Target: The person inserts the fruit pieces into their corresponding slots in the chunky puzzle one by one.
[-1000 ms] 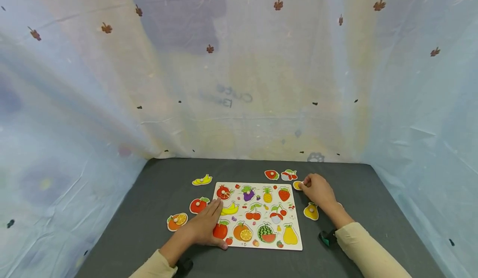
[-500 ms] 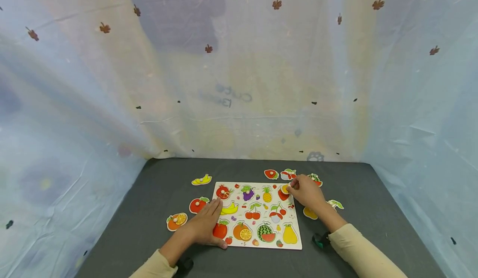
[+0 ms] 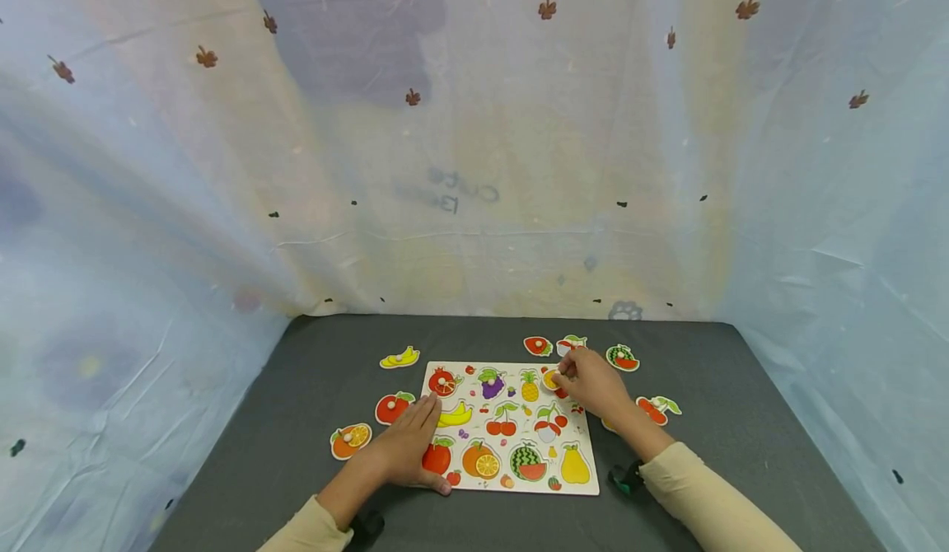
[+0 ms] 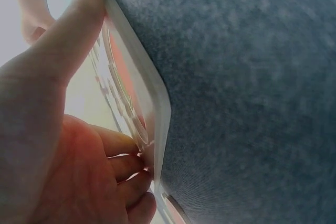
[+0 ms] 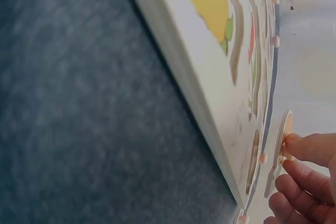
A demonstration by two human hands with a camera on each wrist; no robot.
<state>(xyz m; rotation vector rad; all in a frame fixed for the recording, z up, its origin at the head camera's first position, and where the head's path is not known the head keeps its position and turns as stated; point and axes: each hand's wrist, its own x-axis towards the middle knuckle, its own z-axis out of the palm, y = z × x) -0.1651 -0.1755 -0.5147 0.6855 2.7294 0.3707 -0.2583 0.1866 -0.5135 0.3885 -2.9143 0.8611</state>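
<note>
A white fruit puzzle board [image 3: 591, 487] lies flat on the dark table. My left hand [image 3: 408, 446] rests on its left side, fingers straight over the top and thumb at the front edge. My right hand [image 3: 593, 385] pinches a yellow fruit puzzle piece [image 3: 549, 380] by its knob, over the board's upper right, by the printed strawberry. The right wrist view has this piece [image 5: 286, 125] tilted on edge and raised off the board, between thumb and index finger. A pomegranate piece [image 3: 442, 381] and a grape piece [image 3: 492, 384] with knobs sit in the board's top row.
Left of the board lie banana [image 3: 400, 357], apple [image 3: 391, 409] and orange [image 3: 351, 441] pieces. Behind it are strawberry [image 3: 537, 346] and cherry [image 3: 568, 343] pieces. Watermelon [image 3: 622, 358] and another cherry piece [image 3: 652, 410] lie right. The right forearm mostly covers a yellow piece [image 3: 608, 425].
My right hand has lifted the yellow piece from the table right of the board and carried it left over the board. This uncovers the watermelon and right-hand cherry pieces. The left hand stays put.
</note>
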